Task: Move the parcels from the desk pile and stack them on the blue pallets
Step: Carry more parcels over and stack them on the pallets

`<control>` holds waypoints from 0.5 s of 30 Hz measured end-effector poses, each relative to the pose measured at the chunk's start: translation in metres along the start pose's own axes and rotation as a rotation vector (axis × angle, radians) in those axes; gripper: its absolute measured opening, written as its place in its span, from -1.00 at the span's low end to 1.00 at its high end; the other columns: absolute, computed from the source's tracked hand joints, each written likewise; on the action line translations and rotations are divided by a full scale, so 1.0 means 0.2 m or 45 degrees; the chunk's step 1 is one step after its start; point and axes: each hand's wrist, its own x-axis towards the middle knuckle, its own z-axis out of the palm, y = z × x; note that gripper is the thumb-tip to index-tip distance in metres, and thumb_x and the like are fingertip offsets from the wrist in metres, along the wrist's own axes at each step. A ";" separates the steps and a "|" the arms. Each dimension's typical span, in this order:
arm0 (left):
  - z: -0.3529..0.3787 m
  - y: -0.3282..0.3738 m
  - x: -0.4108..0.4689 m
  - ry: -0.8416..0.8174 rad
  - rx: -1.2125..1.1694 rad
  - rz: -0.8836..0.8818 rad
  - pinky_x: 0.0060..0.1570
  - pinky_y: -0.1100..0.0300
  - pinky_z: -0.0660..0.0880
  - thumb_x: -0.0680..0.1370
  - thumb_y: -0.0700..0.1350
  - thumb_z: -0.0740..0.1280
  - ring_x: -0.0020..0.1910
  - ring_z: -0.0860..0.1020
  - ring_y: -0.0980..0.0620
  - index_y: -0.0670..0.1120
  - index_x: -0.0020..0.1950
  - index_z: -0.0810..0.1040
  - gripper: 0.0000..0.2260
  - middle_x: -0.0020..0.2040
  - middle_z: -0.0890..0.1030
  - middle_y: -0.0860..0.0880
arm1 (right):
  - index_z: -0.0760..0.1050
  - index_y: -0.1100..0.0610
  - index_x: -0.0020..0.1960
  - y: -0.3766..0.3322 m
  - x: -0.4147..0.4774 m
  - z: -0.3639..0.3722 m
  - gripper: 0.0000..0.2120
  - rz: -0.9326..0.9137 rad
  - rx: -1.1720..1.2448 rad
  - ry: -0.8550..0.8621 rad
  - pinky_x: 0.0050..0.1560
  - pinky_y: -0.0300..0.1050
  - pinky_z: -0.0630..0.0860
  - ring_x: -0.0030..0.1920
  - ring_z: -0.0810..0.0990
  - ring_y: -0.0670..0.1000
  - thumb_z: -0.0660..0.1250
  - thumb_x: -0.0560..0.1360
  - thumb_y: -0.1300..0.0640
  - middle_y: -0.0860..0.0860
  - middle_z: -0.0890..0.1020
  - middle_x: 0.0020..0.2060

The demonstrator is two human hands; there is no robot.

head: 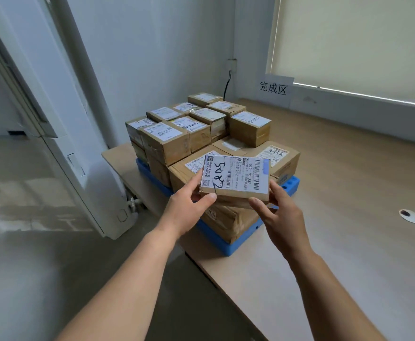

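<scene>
The head view is the only one. In the middle of the frame both hands hold one flat parcel (235, 177) with a white label on top and black handwritten numbers. The left hand (189, 205) grips its near left corner, with the thumb on the near edge and the fingers going under the left side. The right hand (279, 212) grips the near right corner, thumb below the edge and fingers along the right side. The parcel is above the near part of the load on the blue pallet (227, 246). I cannot tell if it already rests on the box (226, 221) below it or is a little above it.

The pallet lies on the desk (336, 230), at the corner near the wall. It already carries much: large boxes (272, 153) at the near and right side, and behind them, toward the upper middle of the frame, a tight block of small boxes (167, 141) in more than one layer, labels upward. On the wall at the upper right is a paper sign (274, 89) with three characters.

My judgement is that the task is well advanced, because many parcels are stacked and this one is at the point of placing. The pile from which they come is not in the frame, so how many are left I cannot say. Only one pallet shows clearly here.
</scene>
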 end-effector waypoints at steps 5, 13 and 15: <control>-0.01 -0.02 0.26 -0.062 0.051 0.021 0.19 0.27 0.28 0.55 0.03 0.31 0.17 0.41 0.21 0.19 0.49 0.19 -0.45 0.22 0.47 0.22 | 0.35 -0.04 0.39 0.03 0.20 0.06 -0.51 0.012 -0.006 0.047 0.08 -0.26 0.46 0.09 0.52 -0.16 0.36 0.49 0.06 -0.10 0.56 0.19; 0.02 -0.06 0.64 -0.170 0.249 0.130 0.27 0.06 0.32 0.56 0.06 0.27 0.38 0.31 0.02 0.14 0.51 0.17 -0.46 0.42 0.37 0.05 | 0.36 -0.02 0.38 0.11 0.44 0.15 -0.53 0.120 -0.044 0.130 0.02 -0.33 0.44 0.07 0.53 -0.16 0.36 0.50 0.06 -0.10 0.57 0.17; 0.03 -0.07 0.76 -0.221 0.291 0.172 0.23 0.14 0.30 0.57 0.05 0.26 0.38 0.31 0.03 0.13 0.50 0.18 -0.48 0.41 0.38 0.06 | 0.36 0.00 0.40 0.12 0.50 0.17 -0.52 0.158 -0.058 0.172 0.00 -0.36 0.42 0.07 0.53 -0.16 0.35 0.50 0.05 -0.10 0.57 0.17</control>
